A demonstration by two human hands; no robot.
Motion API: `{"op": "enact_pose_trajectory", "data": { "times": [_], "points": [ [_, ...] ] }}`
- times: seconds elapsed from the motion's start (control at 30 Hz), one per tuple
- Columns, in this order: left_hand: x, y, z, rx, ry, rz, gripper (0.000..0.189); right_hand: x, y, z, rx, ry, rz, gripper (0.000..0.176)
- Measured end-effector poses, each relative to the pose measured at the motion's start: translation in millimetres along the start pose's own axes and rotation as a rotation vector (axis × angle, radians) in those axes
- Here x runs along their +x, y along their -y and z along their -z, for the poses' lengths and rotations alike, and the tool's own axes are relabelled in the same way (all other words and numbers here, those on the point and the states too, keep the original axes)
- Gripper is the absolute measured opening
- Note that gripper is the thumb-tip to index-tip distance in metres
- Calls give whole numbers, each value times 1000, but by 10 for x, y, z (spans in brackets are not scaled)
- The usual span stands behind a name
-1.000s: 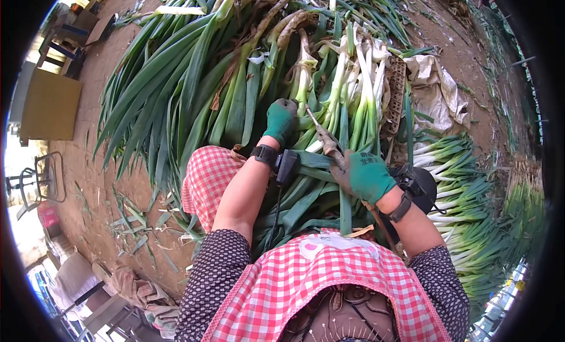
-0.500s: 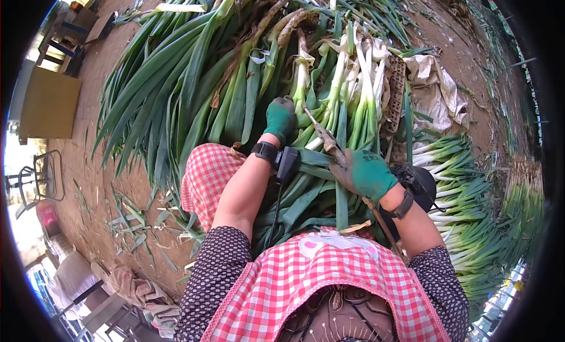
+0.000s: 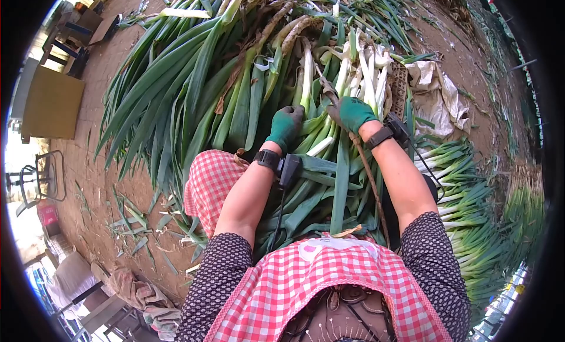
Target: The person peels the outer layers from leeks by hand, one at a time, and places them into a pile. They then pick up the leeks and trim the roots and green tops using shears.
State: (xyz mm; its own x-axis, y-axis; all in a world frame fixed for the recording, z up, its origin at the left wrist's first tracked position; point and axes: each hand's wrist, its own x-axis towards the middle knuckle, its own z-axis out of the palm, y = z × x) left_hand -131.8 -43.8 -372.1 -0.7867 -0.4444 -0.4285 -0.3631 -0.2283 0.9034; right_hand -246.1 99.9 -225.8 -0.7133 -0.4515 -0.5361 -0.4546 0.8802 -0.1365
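Note:
A big heap of long green leeks (image 3: 235, 77) lies in front of me, white stalks toward the right. My left hand (image 3: 285, 125), in a green glove, grips a leek stalk (image 3: 306, 77) near the middle of the heap. My right hand (image 3: 351, 113), also gloved green, is closed on a thin metal tool (image 3: 327, 88) whose tip points up among the white stalks; a brown cord (image 3: 368, 171) trails from it toward my lap. Both wrists wear black bands with small devices.
A stack of trimmed leeks (image 3: 465, 183) lies at the right. A crumpled white sack (image 3: 438, 95) sits beyond it on bare dirt. A woven basket edge (image 3: 397, 89) borders the white stalks. A cardboard box (image 3: 50, 103) and metal chair frames (image 3: 41, 177) stand at the left.
My right hand has moved up and forward with the tool, from over my lap into the white stalks. My left hand has stayed on the heap.

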Motion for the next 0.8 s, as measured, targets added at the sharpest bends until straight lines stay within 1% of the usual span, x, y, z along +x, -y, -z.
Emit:
{"op": "enact_pose_trajectory", "data": {
  "times": [0.1,0.13,0.23,0.27,0.37,0.4,0.43,0.53,0.63,0.67,0.73,0.8],
  "points": [
    [-18,-7,-14,29,15,-16,49,-174,93,112,-23,2,53,53],
    [-57,-49,-15,50,23,-23,49,-115,73,82,-21,14,96,52],
    [-143,-173,-12,180,80,-61,46,72,92,72,-20,2,71,51],
    [-143,-159,-18,199,79,-64,47,60,147,142,-29,-32,42,50],
    [-161,-180,-30,251,62,-79,49,312,122,148,-29,-45,12,50],
    [-175,-187,-32,267,48,-87,48,376,101,150,-46,-42,58,50],
    [-179,-182,-31,284,34,-94,48,406,123,178,-44,-34,53,50],
    [-188,-216,-18,293,76,-60,46,509,205,258,-21,-11,29,49],
    [-278,-310,-23,331,39,-76,45,670,224,287,2,17,-27,49],
    [-270,-298,-24,350,34,-79,46,677,218,271,-17,-25,-12,47],
    [-238,-272,-22,385,23,-86,47,602,213,223,-2,-18,19,46],
    [-208,-251,-22,433,10,-78,47,270,224,192,-28,4,65,44]
  ]
}}
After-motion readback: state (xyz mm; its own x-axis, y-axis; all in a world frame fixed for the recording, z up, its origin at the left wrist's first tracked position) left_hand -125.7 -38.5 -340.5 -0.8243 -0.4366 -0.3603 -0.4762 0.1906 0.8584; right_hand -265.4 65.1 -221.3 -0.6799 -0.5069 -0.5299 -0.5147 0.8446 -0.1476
